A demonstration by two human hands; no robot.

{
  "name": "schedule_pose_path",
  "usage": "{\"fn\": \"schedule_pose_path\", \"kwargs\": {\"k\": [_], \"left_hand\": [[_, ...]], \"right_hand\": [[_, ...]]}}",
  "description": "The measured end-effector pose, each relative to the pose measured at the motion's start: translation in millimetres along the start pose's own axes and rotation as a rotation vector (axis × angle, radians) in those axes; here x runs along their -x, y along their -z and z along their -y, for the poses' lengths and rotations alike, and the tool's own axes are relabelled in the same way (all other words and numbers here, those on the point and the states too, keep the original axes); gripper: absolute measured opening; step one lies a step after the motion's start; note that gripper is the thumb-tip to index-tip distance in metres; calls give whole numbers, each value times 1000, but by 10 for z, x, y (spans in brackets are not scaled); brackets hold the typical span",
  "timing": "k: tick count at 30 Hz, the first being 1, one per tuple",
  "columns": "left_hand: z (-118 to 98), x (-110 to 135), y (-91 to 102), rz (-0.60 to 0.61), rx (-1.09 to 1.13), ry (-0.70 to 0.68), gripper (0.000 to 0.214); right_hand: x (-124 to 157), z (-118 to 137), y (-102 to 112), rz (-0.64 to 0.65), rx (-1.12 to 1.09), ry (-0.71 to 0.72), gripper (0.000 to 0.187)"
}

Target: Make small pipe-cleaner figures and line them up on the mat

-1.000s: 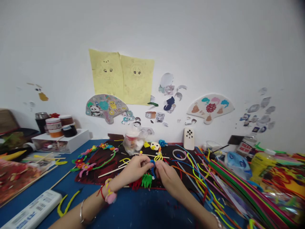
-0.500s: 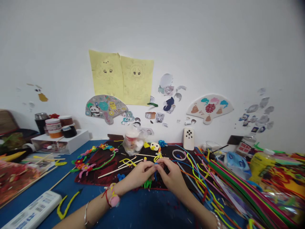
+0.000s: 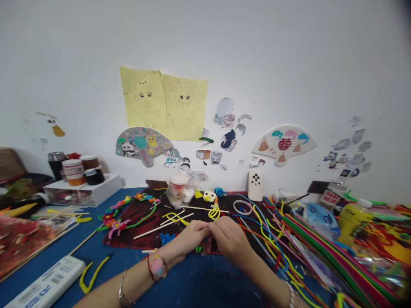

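My left hand point(image 3: 192, 236) and my right hand point(image 3: 231, 240) meet fingertip to fingertip over the front of the dark mat point(image 3: 146, 237). Both are closed in a pinch, and the backs of my fingers cover what is between them. Just beyond my fingers lie looped yellow pipe cleaners point(image 3: 214, 212) beside a white and yellow figure point(image 3: 209, 196). A crumpled blue piece point(image 3: 166, 238) rests left of my left hand. Bits of green point(image 3: 199, 249) show beneath my hands. Thin wooden sticks point(image 3: 162, 226) lie on the mat to the left.
A colourful flower garland point(image 3: 118, 218) curves at left, near a white box point(image 3: 51, 282). Bundled pipe cleaners point(image 3: 334, 256) and a yellow bottle point(image 3: 353, 220) fill the right. A bagged jar point(image 3: 180, 190) and a white phone-shaped item point(image 3: 255, 186) stand along the wall.
My right hand has turned over so its back faces up, and both hands sit slightly lower. A bit of blue seen at my fingertips before is now hidden.
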State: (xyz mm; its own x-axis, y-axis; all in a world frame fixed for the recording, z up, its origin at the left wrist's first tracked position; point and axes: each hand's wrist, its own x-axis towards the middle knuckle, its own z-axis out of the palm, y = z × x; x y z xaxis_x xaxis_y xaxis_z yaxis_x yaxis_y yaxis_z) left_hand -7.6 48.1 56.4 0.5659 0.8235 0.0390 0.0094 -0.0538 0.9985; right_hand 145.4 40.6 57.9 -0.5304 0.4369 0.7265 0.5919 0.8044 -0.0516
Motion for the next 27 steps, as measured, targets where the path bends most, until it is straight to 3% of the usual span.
{"fn": "schedule_pose_path", "kwargs": {"k": [2,5,7,9,12,16,18,22,27], "left_hand": [[-6,-2,11,-12,-94,-22,44],[-50,8,36,-44,-267,-78,38],[-71,20,34,-54,-313,-90,34],[-66,26,7,-66,-302,-82,31],[-24,17,-50,-104,-231,-75,31],[-8,11,-56,-98,-221,-67,38],[-50,37,-17,-103,-423,-111,40],[-185,133,78,-262,-1046,-444,24],[-286,212,125,-173,-1501,-700,23]], "right_hand": [[-7,1,-14,-33,-51,-87,25],[-75,8,12,-81,-371,-465,17],[-128,-5,49,-13,-648,-638,16],[-161,-37,84,63,-839,-707,18],[-169,-87,121,101,-905,-738,20],[-167,-109,180,114,-750,-646,18],[-173,-114,234,145,-675,-594,19],[-163,-135,346,305,-657,-621,21],[-124,-134,370,433,-628,-649,21]]}}
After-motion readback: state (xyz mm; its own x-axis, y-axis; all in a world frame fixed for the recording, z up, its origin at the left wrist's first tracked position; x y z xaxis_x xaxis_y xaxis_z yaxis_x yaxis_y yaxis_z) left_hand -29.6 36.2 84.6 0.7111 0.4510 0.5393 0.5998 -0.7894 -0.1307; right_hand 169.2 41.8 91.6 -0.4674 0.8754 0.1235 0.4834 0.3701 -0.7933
